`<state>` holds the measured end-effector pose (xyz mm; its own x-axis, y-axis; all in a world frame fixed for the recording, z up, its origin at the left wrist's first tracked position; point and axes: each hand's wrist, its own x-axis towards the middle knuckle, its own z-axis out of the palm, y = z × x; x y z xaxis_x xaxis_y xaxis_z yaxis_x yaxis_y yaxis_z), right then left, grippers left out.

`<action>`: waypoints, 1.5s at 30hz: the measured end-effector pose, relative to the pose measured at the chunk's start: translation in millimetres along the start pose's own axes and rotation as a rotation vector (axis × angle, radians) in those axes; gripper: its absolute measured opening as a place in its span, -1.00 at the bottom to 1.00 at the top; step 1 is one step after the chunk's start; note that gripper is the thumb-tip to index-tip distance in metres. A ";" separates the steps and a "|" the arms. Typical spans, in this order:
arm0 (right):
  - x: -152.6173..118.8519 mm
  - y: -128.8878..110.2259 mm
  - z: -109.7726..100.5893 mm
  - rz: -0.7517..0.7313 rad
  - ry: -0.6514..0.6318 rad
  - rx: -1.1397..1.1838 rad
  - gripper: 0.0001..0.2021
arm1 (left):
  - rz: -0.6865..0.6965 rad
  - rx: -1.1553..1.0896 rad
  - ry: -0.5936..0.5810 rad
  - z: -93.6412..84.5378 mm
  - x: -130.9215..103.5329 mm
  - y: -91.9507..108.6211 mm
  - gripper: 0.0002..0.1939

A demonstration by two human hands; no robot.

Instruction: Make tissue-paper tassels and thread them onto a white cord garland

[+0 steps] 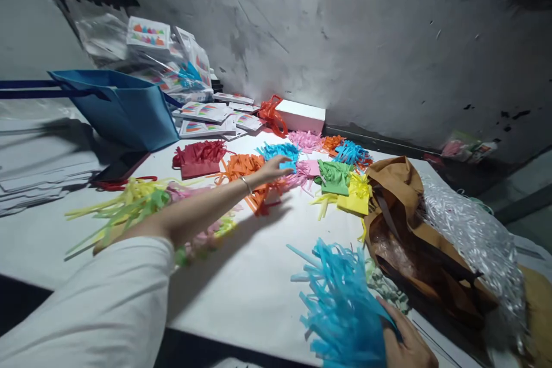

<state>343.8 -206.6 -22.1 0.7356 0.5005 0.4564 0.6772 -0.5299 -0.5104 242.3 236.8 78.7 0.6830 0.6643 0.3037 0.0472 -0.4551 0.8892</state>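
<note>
My right hand (407,338) grips a bright blue tissue-paper tassel (340,305) by its flat uncut end, near the table's front edge. Its cut strips fan out to the left. My left hand (276,169) reaches across the table, fingers stretched out, over another blue tassel (280,152); whether it touches the paper I cannot tell. Around that hand lie an orange tassel (244,167), a pink tassel (307,170), a green tassel (334,177) and a yellow tassel (354,194). Farther left is a dark red tassel (199,160).
A blue bag (121,106) stands at the left, beside printed white packets (207,112). Loose yellow-green strips (133,198) lie under my left forearm. A white box (302,117) is against the wall. A brown bag (401,230) and clear plastic (470,247) fill the right side.
</note>
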 end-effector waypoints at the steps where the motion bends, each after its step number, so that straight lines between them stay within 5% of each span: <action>1: 6.7 -8.1 -0.2 -0.154 0.014 0.024 -0.65 | 0.021 -0.005 -0.089 13.9 -15.0 5.6 -0.68; 4: 28.8 -41.1 -5.2 -0.646 0.040 0.136 -0.59 | 0.142 -0.032 -0.406 49.9 -60.9 37.6 -0.58; 7: 40.5 -76.5 -15.6 -0.926 0.036 0.157 -0.62 | 0.346 0.061 -0.786 67.4 -96.4 74.9 -0.43; 9: 39.7 -92.7 -23.2 -1.036 0.051 0.134 -0.67 | 0.276 0.190 -0.966 68.7 -109.9 90.6 -0.37; 12: 32.9 -99.8 -29.7 -1.106 0.062 0.121 -0.72 | -0.046 0.210 -1.144 61.0 -121.1 92.8 -0.32; 16: 24.6 -90.3 -22.1 -0.979 0.068 0.159 -0.64 | -0.323 -0.316 -1.104 44.1 -139.0 74.6 -0.40; 21: 22.0 -86.0 -4.2 -0.840 0.134 0.258 -0.54 | -0.373 -0.695 -1.011 35.7 -163.1 54.1 -0.40; 28: 31.3 -96.4 10.6 -0.751 0.225 0.359 -0.43 | -0.529 -1.035 -0.978 85.5 -205.6 31.2 -0.18; 32: 28.7 -86.5 28.5 -0.621 0.236 0.403 -0.42 | -0.643 -1.322 -0.983 109.9 -235.5 39.9 -0.26; 36: 36.9 -59.6 38.7 -0.645 0.260 0.288 -0.44 | -0.778 -1.477 -1.047 125.4 -250.5 50.3 -0.50; 41: 68.8 -27.7 -4.3 -0.666 0.404 0.108 -0.54 | -0.802 -1.321 -0.997 136.8 -241.8 56.0 -0.70; 45: 71.6 -25.8 -48.6 -0.674 0.558 -0.141 -0.64 | -0.757 -1.100 -0.958 115.6 -223.3 54.1 -0.76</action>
<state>379.7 -190.3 59.2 0.0545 0.3496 0.9353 0.9372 -0.3410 0.0728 176.6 -4.7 19.5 0.9414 -0.2517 -0.2245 0.3371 0.6755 0.6558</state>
